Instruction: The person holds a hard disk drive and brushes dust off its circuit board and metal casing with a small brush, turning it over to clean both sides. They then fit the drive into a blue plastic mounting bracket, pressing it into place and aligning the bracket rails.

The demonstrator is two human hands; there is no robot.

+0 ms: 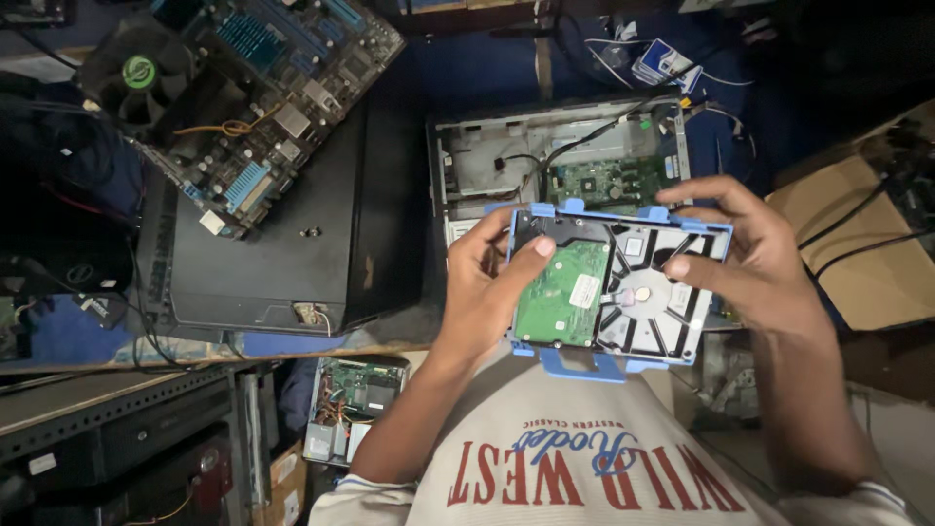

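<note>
Both hands are holding a hard drive (604, 292) sitting in a blue plastic frame (582, 363), its green circuit board facing up. The left hand (484, 282) is gripping the left edge, thumb lying on the board. The right hand (750, 255) is gripping the right side. An open computer case (506, 156) is lying just beyond them, and a motherboard (263, 97) is resting on a black case (282, 253) further left.

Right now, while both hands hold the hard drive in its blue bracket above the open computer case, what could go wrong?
1. The left hand has its thumb on the bare green circuit board of the hard drive; touch or static may harm it.
2. The right hand grips only the edge of the blue bracket; the drive could slip and fall onto the open computer case below.
</note>
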